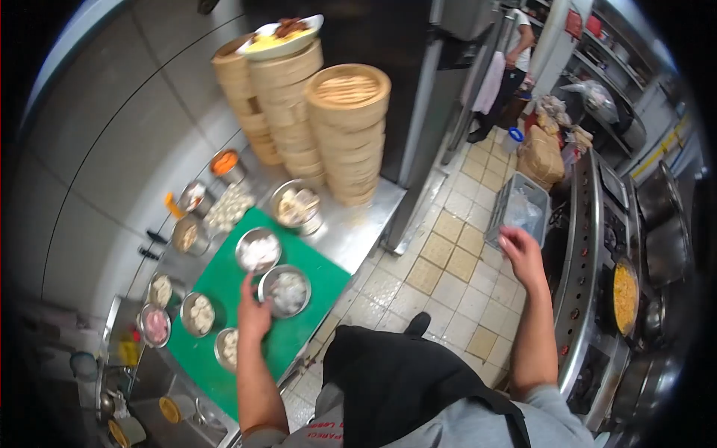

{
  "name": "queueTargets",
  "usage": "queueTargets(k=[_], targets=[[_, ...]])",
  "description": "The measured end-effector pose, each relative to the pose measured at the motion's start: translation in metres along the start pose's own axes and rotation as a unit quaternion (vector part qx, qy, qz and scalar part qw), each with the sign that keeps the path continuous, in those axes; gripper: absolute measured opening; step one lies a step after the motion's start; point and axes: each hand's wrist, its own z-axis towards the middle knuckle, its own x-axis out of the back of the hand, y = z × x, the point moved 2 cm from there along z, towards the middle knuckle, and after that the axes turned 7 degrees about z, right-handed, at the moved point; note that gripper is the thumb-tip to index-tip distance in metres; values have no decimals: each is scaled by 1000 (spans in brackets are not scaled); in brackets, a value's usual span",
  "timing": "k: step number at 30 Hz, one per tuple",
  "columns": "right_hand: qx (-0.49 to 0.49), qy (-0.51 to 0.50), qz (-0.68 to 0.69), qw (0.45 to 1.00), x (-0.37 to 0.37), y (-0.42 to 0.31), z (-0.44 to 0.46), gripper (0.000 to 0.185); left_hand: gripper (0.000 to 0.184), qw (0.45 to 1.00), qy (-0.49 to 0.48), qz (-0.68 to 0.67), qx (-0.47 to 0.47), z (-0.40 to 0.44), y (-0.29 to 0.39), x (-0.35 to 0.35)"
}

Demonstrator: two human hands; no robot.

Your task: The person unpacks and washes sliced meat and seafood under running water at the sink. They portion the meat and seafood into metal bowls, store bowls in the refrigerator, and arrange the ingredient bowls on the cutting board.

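Note:
My left hand [255, 312] is over the green cutting board [254, 351], its fingers at the near edges of two metal bowls. One bowl [258, 250] holds white pieces; the other [284, 291] holds pale, translucent pieces. The fingers are somewhat apart, and nothing shows in them. Smaller bowls with pale pieces [198, 313] stand on the board to the left and below. My right hand [520, 252] hangs in the air over the floor at the right, fingers loosely curled and partly apart, holding nothing visible.
Stacked bamboo steamers [347, 134] and a metal bowl [296, 205] stand behind the board. Containers line the wall side. At right are a grey crate [523, 205], a stove [590, 299] and a pan of yellow food [625, 297]. Another person [511, 67] stands far back.

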Motion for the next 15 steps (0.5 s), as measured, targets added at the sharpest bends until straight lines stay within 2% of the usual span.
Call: queueTargets(k=[1,2,3,5,8,10,11,12,14,15], targets=[[55,-8,13,998,4,-25,27,30,70,999,28,19,-1,6,-1,-6],[123,-8,-46,991,6,-57,52,31,61,998,57,39,-3,11,-1,-10],[149,-15,-25,988,6,-80,79,33,53,994,88,59,-22,15,-1,-13],[320,3,0,948,5,-112,143,38,42,985,126,105,-55,21,2,-19],[442,103,-54,889,0,-183,207,47,30,975,137,158,-80,26,9,-23],[468,96,-84,874,-12,-206,244,55,30,974,134,173,-61,29,10,-26],[515,120,-126,839,-21,-210,261,56,31,975,132,171,-51,33,6,-28],[498,79,-159,849,-23,-221,264,53,33,976,131,169,-43,37,-1,-28],[507,55,-134,850,-24,-223,271,46,34,974,125,181,-62,43,-7,-32],[526,70,-113,840,-25,-222,271,45,33,981,115,149,-43,42,-3,-32]])
